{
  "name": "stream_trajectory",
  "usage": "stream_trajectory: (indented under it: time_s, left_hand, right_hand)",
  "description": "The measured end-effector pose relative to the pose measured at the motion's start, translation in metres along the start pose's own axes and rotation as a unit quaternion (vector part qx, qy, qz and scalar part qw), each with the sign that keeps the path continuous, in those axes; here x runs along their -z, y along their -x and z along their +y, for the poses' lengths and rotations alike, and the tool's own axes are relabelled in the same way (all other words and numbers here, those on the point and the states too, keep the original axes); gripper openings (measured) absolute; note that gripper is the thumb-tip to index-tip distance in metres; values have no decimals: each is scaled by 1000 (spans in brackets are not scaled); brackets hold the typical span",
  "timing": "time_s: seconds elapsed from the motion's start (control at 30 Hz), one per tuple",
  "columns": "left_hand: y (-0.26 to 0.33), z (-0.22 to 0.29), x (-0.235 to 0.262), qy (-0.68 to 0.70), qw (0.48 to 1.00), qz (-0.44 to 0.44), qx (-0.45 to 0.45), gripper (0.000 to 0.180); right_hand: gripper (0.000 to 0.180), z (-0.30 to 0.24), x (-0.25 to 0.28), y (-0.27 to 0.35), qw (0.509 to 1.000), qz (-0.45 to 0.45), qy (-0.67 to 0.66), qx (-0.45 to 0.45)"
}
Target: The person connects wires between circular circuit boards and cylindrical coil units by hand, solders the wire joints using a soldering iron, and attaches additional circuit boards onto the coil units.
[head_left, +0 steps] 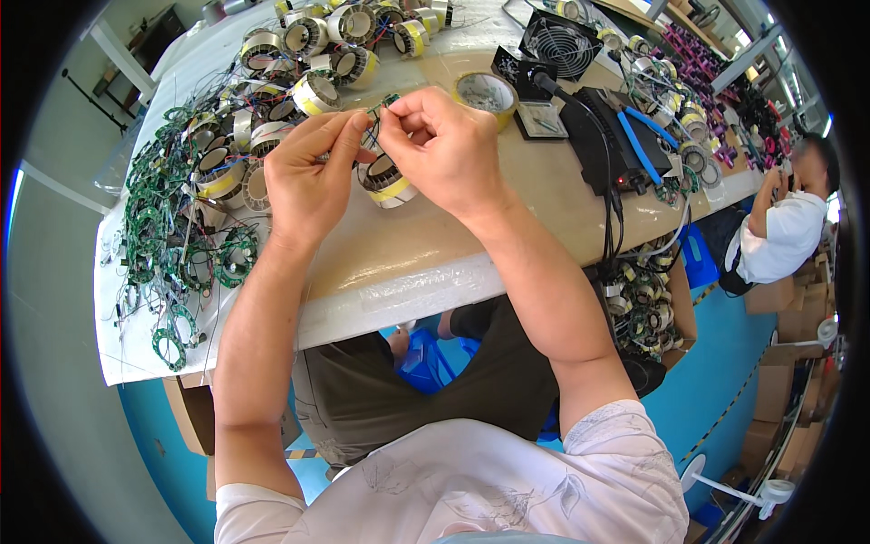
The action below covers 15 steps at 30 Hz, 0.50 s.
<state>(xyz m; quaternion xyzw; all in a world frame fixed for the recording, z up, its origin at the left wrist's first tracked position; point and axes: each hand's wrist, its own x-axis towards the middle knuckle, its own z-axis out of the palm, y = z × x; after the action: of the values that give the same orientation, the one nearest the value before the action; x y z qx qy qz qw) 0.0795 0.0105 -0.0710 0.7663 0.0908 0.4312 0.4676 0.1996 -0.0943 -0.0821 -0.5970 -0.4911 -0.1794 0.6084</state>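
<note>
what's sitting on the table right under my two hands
A round wound coil with a yellow tape band lies on the tan table beneath the left hand and right hand. Both pinch a small green part with thin wires. The hands cover part of the coil.

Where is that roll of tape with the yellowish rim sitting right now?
In the head view, the tape roll lies flat on the workbench, just right of the right hand and left of the small black meter, below the black fan.
</note>
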Motion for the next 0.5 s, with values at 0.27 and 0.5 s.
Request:
stream_trajectory:
  time_s: [0.27, 0.5]
  left_hand:
    - [-8, -2, 8, -183, 954, 4, -238, 14]
    - [-9, -4, 5, -232, 919, -41, -317, 22]
  right_hand:
    - [15, 0, 3, -2, 995, -20, -83, -52]
    - [13, 5, 46, -18, 940, -199, -174, -218]
